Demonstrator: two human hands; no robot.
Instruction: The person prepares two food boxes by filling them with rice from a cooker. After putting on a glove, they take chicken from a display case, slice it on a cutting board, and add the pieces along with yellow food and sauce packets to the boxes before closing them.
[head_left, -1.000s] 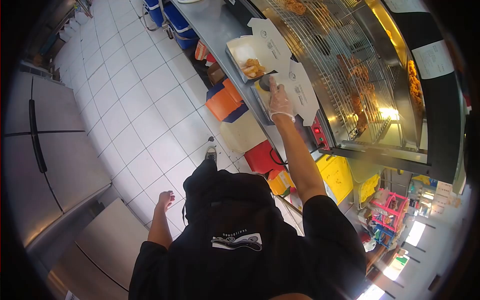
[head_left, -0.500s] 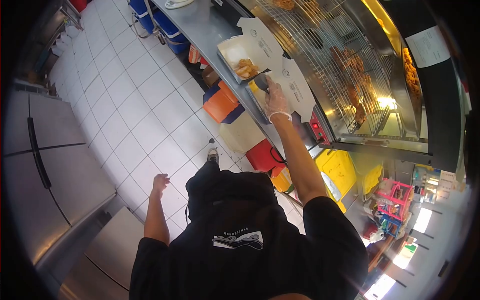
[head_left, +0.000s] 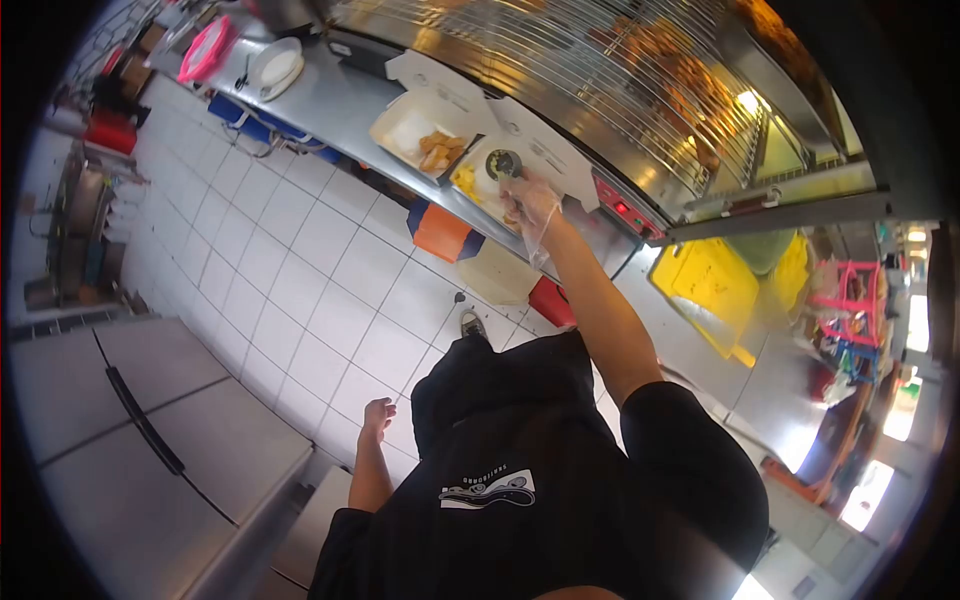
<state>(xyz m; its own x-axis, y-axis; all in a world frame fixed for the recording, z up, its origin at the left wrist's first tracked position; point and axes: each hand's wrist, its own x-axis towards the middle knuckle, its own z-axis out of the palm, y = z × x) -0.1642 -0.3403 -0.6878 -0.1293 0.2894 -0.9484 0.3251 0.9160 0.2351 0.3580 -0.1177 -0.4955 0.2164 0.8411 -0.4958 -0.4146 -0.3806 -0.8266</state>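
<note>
Action centres on the nearer open box (head_left: 485,190), where the gloved right hand (head_left: 525,205) grips a dark round container (head_left: 503,162) over the back part, by the folded-back printed lid (head_left: 560,165); whether it touches the card, nobody can tell from up here. Yellow pieces (head_left: 466,182) sit at the box's left side, so the step in hand looks like working the container over that food. The next move, one judges, calls for a steady wrist and a lift that misses the lid. And the left hand (head_left: 378,412)? Bare, loosely spread, nothing seen in it, hanging over the tiled floor (head_left: 340,260). Now the edges: the box stands close to the front edge of the counter (head_left: 345,105), with the second box (head_left: 387,130) and its golden pieces (head_left: 440,152) just beside it, and the wire-racked cabinet (head_left: 600,60) walls off the back. Room lies along the steel toward the white plate (head_left: 277,68), and outward over the floor.
</note>
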